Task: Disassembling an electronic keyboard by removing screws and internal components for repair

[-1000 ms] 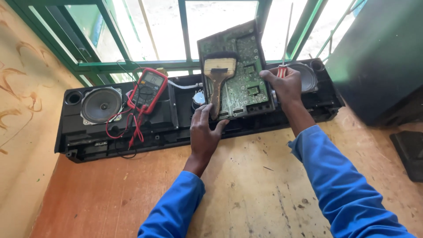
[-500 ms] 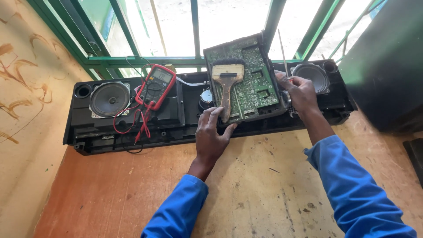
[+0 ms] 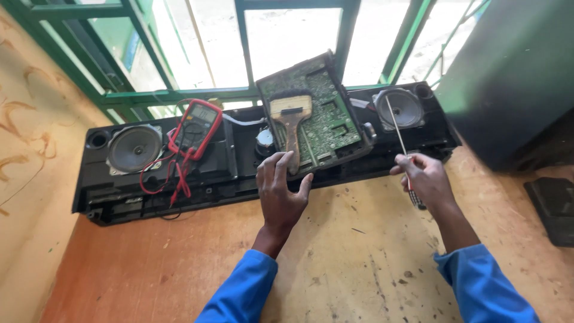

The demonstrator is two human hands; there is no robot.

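A long black speaker cabinet (image 3: 149, 194) lies open on the wooden bench, with a round speaker at each end. A green circuit board (image 3: 329, 119) leans tilted up on it, and a wooden-handled paintbrush (image 3: 291, 122) rests on the board. My left hand (image 3: 280, 194) lies spread at the board's lower edge, fingertips touching the brush handle. My right hand (image 3: 421, 179) grips a long screwdriver (image 3: 396, 128) whose thin shaft points up toward the right speaker (image 3: 402, 109). Both sleeves are blue.
A red multimeter (image 3: 196, 128) with red leads sits on the cabinet beside the left speaker (image 3: 133, 148). A large dark box (image 3: 514, 78) stands at right, with a small black part (image 3: 553, 206) below it. Green window bars (image 3: 239, 60) rise behind.
My right hand has come away from the board's right edge and moved down to the bench with the screwdriver. My left hand stays at the board's lower edge.
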